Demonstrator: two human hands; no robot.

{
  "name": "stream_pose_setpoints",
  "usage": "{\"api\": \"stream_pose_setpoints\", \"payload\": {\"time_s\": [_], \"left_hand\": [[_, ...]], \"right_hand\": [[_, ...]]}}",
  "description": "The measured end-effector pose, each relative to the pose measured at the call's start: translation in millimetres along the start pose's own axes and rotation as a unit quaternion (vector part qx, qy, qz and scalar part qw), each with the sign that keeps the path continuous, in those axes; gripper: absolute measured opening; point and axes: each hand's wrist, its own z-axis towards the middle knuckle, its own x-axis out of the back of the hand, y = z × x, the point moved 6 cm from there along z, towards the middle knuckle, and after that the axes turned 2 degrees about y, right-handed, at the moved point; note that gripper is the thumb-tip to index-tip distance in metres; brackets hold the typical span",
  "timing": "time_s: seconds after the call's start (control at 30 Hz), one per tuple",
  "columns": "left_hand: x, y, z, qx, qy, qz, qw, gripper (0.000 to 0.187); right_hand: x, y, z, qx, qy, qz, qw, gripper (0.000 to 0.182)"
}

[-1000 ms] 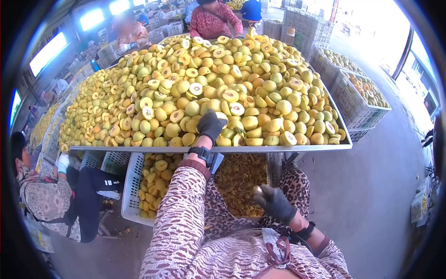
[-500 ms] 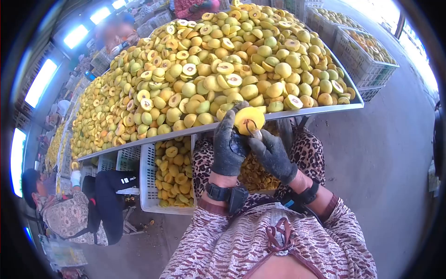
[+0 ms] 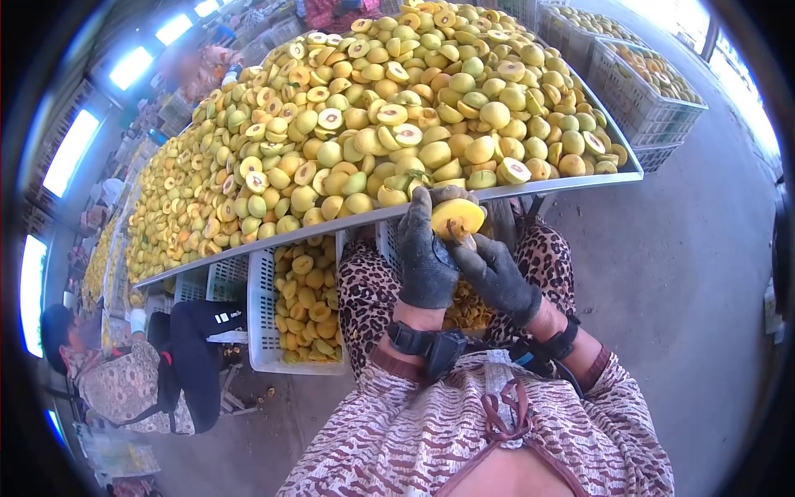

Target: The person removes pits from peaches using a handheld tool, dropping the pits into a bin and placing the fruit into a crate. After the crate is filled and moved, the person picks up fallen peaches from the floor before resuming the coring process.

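My left hand, in a dark glove, grips a halved yellow fruit just below the front edge of a metal table. The cut face is tilted, with brownish matter at its lower side. My right hand, gloved too, is closed on a small tool whose tip meets the fruit; most of the tool is hidden by the fingers. A large heap of halved fruit lies on the table beyond both hands. Under my hands, peelings or scraps show between my knees.
A white crate of halved fruit stands below the table, left of my legs. Stacked crates with fruit are at the upper right. A seated person is at the left, and other people are beyond the heap.
Both hands have shifted slightly right and down in view. The fruit has turned from facing me to a tilted position, and brownish matter now shows at its lower side.
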Motion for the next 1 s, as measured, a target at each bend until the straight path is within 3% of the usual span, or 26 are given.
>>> {"api": "stream_pose_setpoints", "payload": {"time_s": [0.03,0.1,0.13,0.23,0.3,0.37,0.4,0.43,0.47,0.5,0.53,0.57,0.6,0.63,0.73,0.77,0.83,0.9,0.97,1.0], "left_hand": [[-2,-1,-1,0.015,-0.016,0.001,1.0,0.05],[-6,4,-5,-0.017,-0.019,0.062,0.998,0.048],[-8,3,-6,0.023,-0.029,0.04,0.999,0.048],[2,1,-6,0.104,-0.027,-0.058,0.992,0.049],[27,7,-2,0.158,-0.05,-0.195,0.967,0.049],[54,47,-4,0.097,-0.085,-0.213,0.969,0.049],[90,72,-5,0.048,-0.028,-0.027,0.998,0.048],[129,98,-1,-0.003,0.031,0.159,0.987,0.048],[171,121,13,-0.08,0.103,0.356,0.925,0.046],[175,143,23,-0.156,0.172,0.53,0.816,0.045],[165,151,31,-0.234,0.163,0.695,0.66,0.044],[155,152,39,-0.295,0.147,0.821,0.467,0.044],[141,146,56,-0.29,0.144,0.79,0.521,0.051],[129,135,78,-0.312,0.107,0.8,0.501,0.055],[105,88,150,-0.289,0.03,0.826,0.483,0.075],[96,76,166,-0.288,0.014,0.843,0.454,0.071],[110,47,208,-0.187,-0.099,0.845,0.491,0.067],[108,52,216,-0.188,-0.09,0.828,0.521,0.053],[115,63,212,-0.266,-0.071,0.722,0.635,0.053],[123,68,202,-0.215,-0.038,0.609,0.762,0.05]], "right_hand": [[1,-5,-3,-0.002,0.0,0.001,1.0,0.027],[-7,5,-14,-0.237,-0.035,0.234,0.942,0.03],[2,10,-19,-0.287,-0.159,0.223,0.918,0.037],[-6,13,-22,-0.304,-0.242,0.274,0.88,0.041],[-14,19,-25,-0.297,-0.268,0.252,0.881,0.041],[-16,18,-18,-0.12,-0.266,0.004,0.956,0.034],[-8,31,-15,-0.078,-0.273,-0.199,0.938,0.035],[-3,36,-18,-0.073,-0.272,-0.2,0.938,0.035],[7,46,-22,-0.072,-0.243,-0.364,0.896,0.035],[17,52,-21,-0.069,-0.205,-0.52,0.826,0.035],[16,54,-17,-0.066,-0.19,-0.425,0.882,0.033],[16,56,-17,-0.066,-0.19,-0.43,0.88,0.033],[12,52,-13,-0.07,-0.171,-0.356,0.916,0.033],[8,47,-10,-0.073,-0.151,-0.282,0.945,0.033],[1,47,-10,-0.051,-0.143,-0.277,0.949,0.031],[1,46,-12,-0.04,-0.142,-0.264,0.953,0.03],[7,41,-16,-0.06,-0.145,-0.276,0.948,0.027],[13,26,-17,-0.054,-0.121,-0.251,0.959,0.023],[21,10,-15,-0.051,-0.082,-0.197,0.976,0.021],[25,14,-12,-0.1,-0.056,-0.123,0.986,0.021]]}}
